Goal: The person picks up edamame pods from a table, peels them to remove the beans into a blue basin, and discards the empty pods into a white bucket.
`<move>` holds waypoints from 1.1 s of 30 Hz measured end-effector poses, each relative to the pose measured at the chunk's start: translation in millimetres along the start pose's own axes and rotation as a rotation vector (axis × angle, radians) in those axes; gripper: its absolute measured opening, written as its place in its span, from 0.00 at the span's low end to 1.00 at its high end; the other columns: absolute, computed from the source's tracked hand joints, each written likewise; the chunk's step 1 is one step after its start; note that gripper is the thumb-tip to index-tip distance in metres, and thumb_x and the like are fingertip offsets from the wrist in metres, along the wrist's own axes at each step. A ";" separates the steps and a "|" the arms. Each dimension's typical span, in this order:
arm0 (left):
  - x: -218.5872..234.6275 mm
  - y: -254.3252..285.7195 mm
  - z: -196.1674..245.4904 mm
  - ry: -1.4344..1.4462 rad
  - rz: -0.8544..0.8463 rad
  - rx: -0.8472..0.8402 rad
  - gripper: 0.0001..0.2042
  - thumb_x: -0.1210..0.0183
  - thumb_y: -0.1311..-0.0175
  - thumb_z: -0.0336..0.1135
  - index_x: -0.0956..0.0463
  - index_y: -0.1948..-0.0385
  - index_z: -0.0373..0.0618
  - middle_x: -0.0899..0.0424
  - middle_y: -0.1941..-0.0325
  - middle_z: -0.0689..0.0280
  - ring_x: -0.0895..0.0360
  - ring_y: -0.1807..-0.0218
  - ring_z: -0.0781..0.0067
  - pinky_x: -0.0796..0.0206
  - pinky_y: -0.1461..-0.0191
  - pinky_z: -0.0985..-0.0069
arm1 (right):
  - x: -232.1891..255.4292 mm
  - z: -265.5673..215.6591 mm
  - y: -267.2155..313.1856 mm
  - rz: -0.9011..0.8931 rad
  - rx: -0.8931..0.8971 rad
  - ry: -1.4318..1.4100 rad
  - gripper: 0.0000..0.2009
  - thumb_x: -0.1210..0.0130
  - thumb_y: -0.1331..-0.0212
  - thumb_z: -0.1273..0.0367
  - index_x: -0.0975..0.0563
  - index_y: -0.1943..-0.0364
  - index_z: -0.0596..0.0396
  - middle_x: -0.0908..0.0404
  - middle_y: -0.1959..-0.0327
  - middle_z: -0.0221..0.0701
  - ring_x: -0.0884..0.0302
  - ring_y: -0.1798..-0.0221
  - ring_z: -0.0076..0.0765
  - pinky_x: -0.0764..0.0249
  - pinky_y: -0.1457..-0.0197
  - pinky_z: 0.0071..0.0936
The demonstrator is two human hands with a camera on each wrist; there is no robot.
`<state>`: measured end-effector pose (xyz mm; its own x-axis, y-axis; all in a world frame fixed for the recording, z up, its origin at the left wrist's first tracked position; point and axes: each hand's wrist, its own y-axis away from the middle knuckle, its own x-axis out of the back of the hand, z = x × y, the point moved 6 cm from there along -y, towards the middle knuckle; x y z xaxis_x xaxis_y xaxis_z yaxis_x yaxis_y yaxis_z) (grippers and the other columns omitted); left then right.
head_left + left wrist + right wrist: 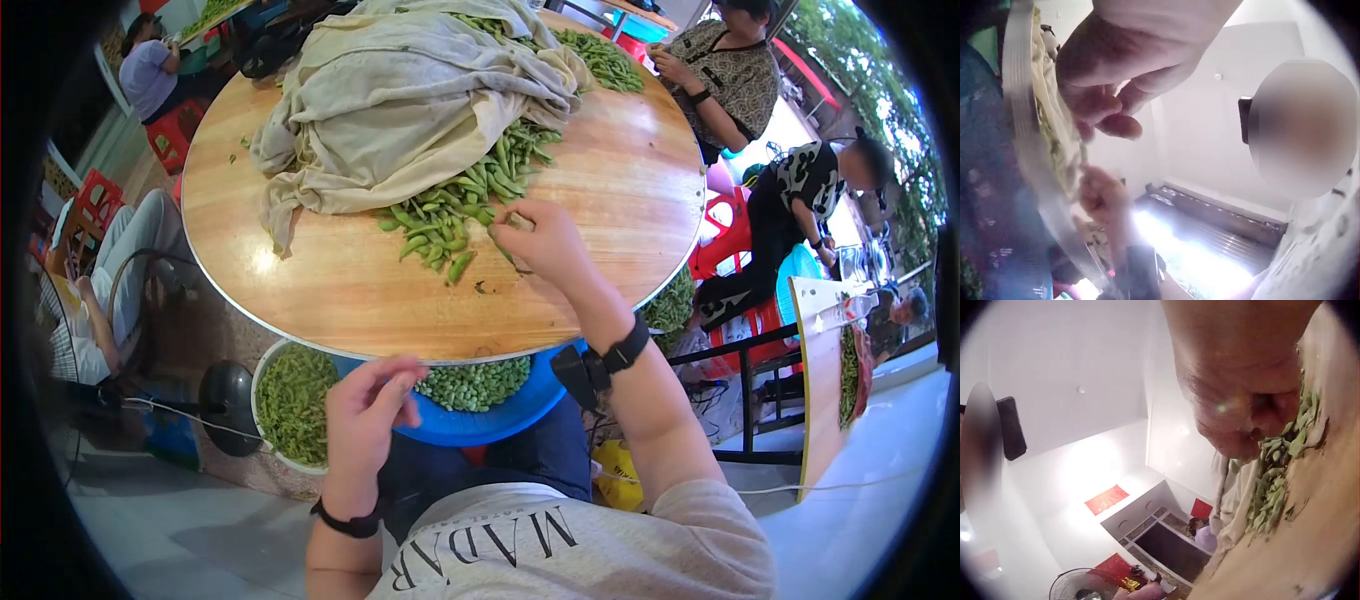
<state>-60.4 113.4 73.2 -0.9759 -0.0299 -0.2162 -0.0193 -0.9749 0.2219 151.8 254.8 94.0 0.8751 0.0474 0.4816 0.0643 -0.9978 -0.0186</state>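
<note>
Green edamame pods (435, 228) spill from under a crumpled beige cloth (390, 110) on the round wooden table (620, 230). At the near end of these pods, my right hand (545, 243) has its fingertips pinched together. A slim green pod (1084, 154) shows at those fingertips in the left wrist view. My left hand (368, 410) hovers by the table's near edge, fingers loosely bent with nothing between them. Below it, a blue basin (545, 395) on my lap holds shelled green beans (475, 385).
A pale tub (262, 385) full of green pods or husks stands on the floor at left, beside a black round object (228, 408). More pods (605, 62) lie at the table's far right. People sit or stand around, with red stools (722, 235) and a yellow bag (618, 473).
</note>
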 end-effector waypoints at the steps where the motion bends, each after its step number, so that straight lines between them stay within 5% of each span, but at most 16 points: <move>1: -11.2 -7.2 2.2 0.018 -0.021 -0.024 0.09 0.48 0.44 0.27 0.27 0.62 0.35 0.21 0.70 0.63 0.29 0.82 0.82 0.43 0.81 0.90 | 0.7 -7.4 8.6 0.041 0.094 0.019 0.08 0.46 0.58 0.68 0.24 0.75 0.59 0.26 0.74 0.41 0.28 0.70 0.44 0.33 0.68 0.31; 3: -32.5 -22.4 3.8 0.105 -0.009 -0.052 0.10 0.47 0.43 0.28 0.27 0.62 0.34 0.21 0.71 0.64 0.29 0.81 0.82 0.42 0.80 0.89 | -2.9 -20.6 32.2 0.117 0.284 0.052 0.06 0.44 0.58 0.72 0.24 0.75 0.59 0.27 0.77 0.39 0.28 0.73 0.36 0.35 0.72 0.25; 6: -53.2 -39.0 -1.3 0.239 0.047 -0.089 0.10 0.48 0.43 0.27 0.28 0.61 0.33 0.22 0.72 0.64 0.29 0.82 0.81 0.43 0.82 0.89 | -18.1 -38.6 71.2 0.094 0.466 0.140 0.05 0.45 0.57 0.71 0.26 0.76 0.58 0.32 0.77 0.39 0.31 0.74 0.48 0.34 0.71 0.35; 10: -57.1 -36.6 -14.6 0.204 0.028 -0.119 0.11 0.48 0.44 0.26 0.28 0.60 0.33 0.22 0.74 0.64 0.31 0.84 0.82 0.44 0.83 0.88 | -24.4 -40.1 103.1 0.016 0.475 0.106 0.06 0.44 0.54 0.71 0.26 0.72 0.58 0.33 0.77 0.37 0.31 0.75 0.42 0.34 0.73 0.33; 13: -51.0 -25.4 -16.8 0.132 0.013 -0.097 0.10 0.48 0.44 0.24 0.28 0.61 0.33 0.22 0.75 0.65 0.31 0.84 0.83 0.43 0.82 0.88 | -18.4 -32.9 103.9 -0.200 0.339 -0.058 0.06 0.45 0.51 0.70 0.25 0.71 0.58 0.30 0.76 0.35 0.32 0.78 0.34 0.35 0.75 0.27; 14: -49.4 -22.2 -16.7 0.106 0.003 -0.093 0.09 0.48 0.44 0.24 0.27 0.61 0.34 0.22 0.75 0.65 0.32 0.84 0.83 0.43 0.82 0.88 | -20.2 -16.5 99.5 -0.151 0.310 -0.263 0.11 0.49 0.44 0.63 0.25 0.71 0.58 0.29 0.78 0.31 0.35 0.79 0.23 0.38 0.78 0.21; 17: -50.3 -11.8 -19.6 0.048 -0.042 -0.051 0.09 0.49 0.44 0.23 0.27 0.61 0.34 0.23 0.75 0.65 0.31 0.82 0.83 0.40 0.80 0.87 | -21.7 -5.2 99.7 -0.407 -0.176 -0.417 0.17 0.56 0.40 0.58 0.24 0.72 0.58 0.31 0.83 0.27 0.37 0.81 0.18 0.39 0.78 0.18; 23: -54.4 4.9 1.3 -0.594 0.033 -0.567 0.09 0.41 0.52 0.22 0.24 0.67 0.36 0.25 0.79 0.60 0.28 0.82 0.73 0.38 0.78 0.81 | -41.5 -6.8 109.2 -0.503 -0.128 -0.451 0.21 0.60 0.38 0.55 0.29 0.80 0.56 0.35 0.86 0.24 0.40 0.84 0.17 0.43 0.81 0.16; 26: -55.5 10.6 12.4 -0.684 0.075 -0.696 0.09 0.39 0.56 0.23 0.24 0.70 0.38 0.26 0.80 0.59 0.28 0.80 0.67 0.37 0.77 0.78 | -41.8 -11.8 112.9 -0.532 -0.137 -0.479 0.21 0.60 0.38 0.55 0.30 0.81 0.56 0.35 0.87 0.23 0.40 0.84 0.17 0.43 0.81 0.16; 33: -55.6 16.2 13.8 -0.742 0.111 -0.717 0.08 0.38 0.57 0.23 0.25 0.74 0.36 0.25 0.80 0.60 0.28 0.81 0.71 0.37 0.77 0.79 | -43.7 -10.2 116.2 -0.368 -0.066 -0.372 0.17 0.57 0.40 0.60 0.28 0.80 0.58 0.33 0.86 0.26 0.38 0.83 0.19 0.40 0.80 0.21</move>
<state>-9.4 102.3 102.0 -0.8575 -0.2210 0.4645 -0.0241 -0.8847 -0.4655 116.1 136.3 79.7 0.9122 0.3969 0.1017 0.3797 -0.9122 0.1540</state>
